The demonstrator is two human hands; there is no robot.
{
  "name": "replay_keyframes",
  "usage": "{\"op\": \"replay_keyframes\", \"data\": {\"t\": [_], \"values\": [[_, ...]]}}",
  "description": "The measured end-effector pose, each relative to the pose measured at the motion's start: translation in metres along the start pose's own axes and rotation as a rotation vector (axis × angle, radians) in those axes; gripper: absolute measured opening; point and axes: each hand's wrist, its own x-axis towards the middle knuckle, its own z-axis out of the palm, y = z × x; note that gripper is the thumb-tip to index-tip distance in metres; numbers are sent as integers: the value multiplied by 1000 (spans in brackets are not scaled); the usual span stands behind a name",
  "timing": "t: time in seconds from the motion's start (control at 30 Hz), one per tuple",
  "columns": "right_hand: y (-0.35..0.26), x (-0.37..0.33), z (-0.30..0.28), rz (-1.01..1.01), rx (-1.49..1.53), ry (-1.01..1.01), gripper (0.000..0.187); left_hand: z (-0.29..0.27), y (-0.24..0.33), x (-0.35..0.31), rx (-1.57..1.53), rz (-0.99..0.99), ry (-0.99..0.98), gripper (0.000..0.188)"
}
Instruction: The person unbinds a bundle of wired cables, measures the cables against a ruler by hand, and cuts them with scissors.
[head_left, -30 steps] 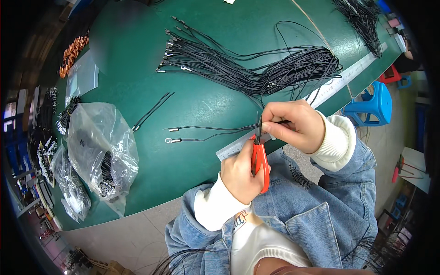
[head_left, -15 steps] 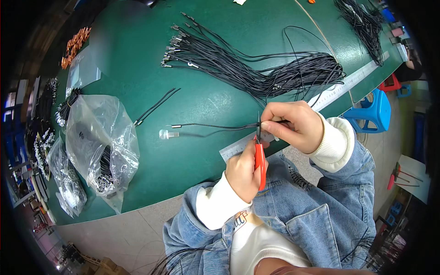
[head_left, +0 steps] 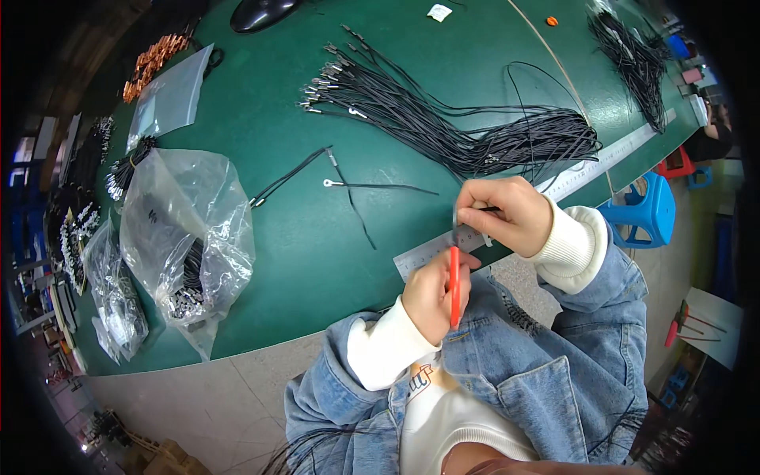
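My left hand [head_left: 427,299] is closed around red-handled scissors [head_left: 454,286], with their blades pointing up beside my right fingertips. My right hand [head_left: 513,218] pinches black wire [head_left: 492,209]; most of it is hidden by the fingers. To the left on the green table lie two loose short pieces, a black wire with a ring terminal [head_left: 380,186] and another thin black wire [head_left: 353,202] crossing it. Further left is a doubled black wire piece [head_left: 293,176] with metal ends. Beneath my hands runs a steel ruler [head_left: 419,258] along the table edge.
A large bundle of black wires [head_left: 467,134] with metal terminals lies beyond my hands. Clear plastic bags [head_left: 214,198] with wires sit at the left, near copper-coloured parts [head_left: 156,65]. A second wire bundle [head_left: 633,71] lies far right. A blue stool [head_left: 649,207] stands beside the table.
The wire ends that stretched left from my right fingers are cut off and now lie apart on the table. The scissors have lowered slightly. The view has shifted a little.
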Motion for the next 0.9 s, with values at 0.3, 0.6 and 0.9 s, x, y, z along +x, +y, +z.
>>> {"op": "replay_keyframes", "data": {"t": [0.3, 0.6, 0.9], "values": [[12, -15, -9, 38, -437, 175, 32, -97, 40, -14, 1227, 515, 545, 32], [23, -5, -20, -70, -589, 142, 37, -114, 31, 26, 1385, 377, 563, 19], [42, 5, -92, 48, -902, 41, 33, -131, 20, -15, 1294, 397, 877, 21]]}}
